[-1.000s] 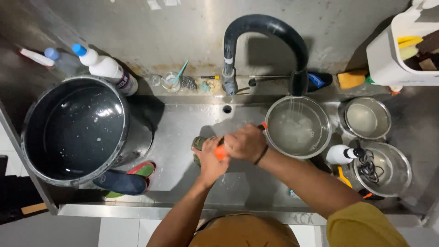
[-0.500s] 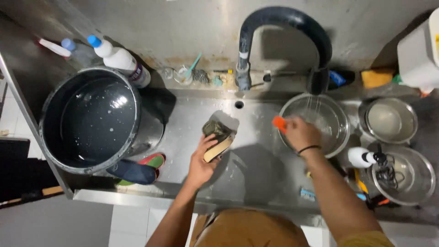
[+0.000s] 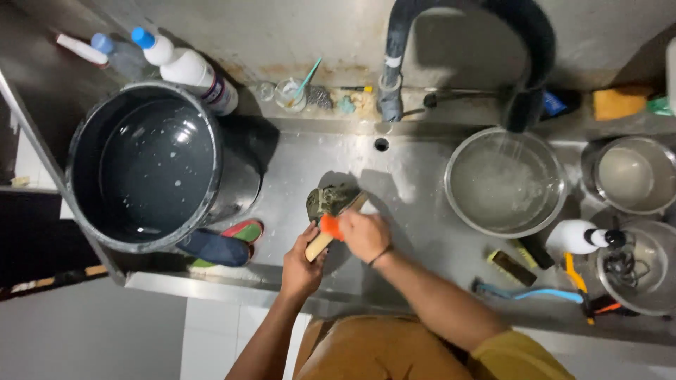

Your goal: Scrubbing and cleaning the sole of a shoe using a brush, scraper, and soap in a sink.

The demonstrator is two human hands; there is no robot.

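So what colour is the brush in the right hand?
Bright orange: the brush in the right hand shows best in the head view, against the dark shoe.

the shoe (image 3: 329, 200) is olive green with a tan sole, the brush (image 3: 329, 226) is bright orange, the bucket (image 3: 144, 165) is dark grey, the sponge (image 3: 617, 103) is yellow, and the bottle (image 3: 189, 69) is white with a blue cap.

The left hand (image 3: 301, 262) held a shoe (image 3: 329, 203) over the sink (image 3: 415, 232). The right hand (image 3: 364, 236) pressed an orange brush (image 3: 329, 226) on it.
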